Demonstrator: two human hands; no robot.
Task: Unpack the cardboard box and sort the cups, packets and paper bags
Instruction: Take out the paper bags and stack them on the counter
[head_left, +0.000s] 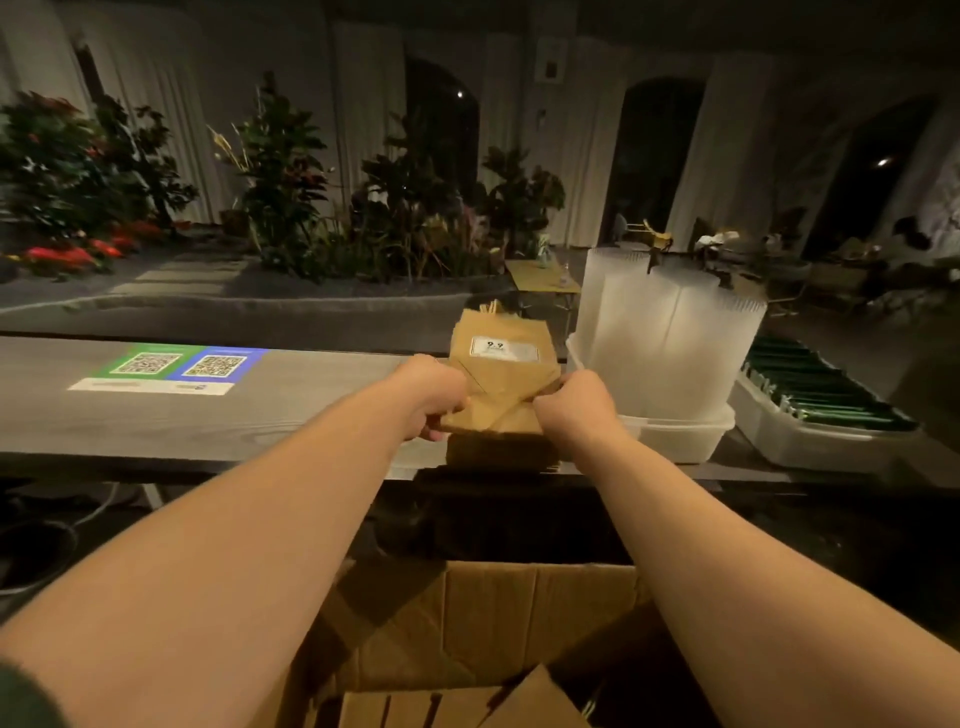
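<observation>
The stack of paper bags was gripped at its near edge, the left hand and right hand each curled round it, over the surface just left of the tub of cups. It would best be lowered level, squared up, and kept apart from the tub.

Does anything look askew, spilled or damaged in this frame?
Only the paper bags: gripped by the left hand and right hand, the bundle is fanned, with bags crossing at angles. Nothing looks spilled.
</observation>
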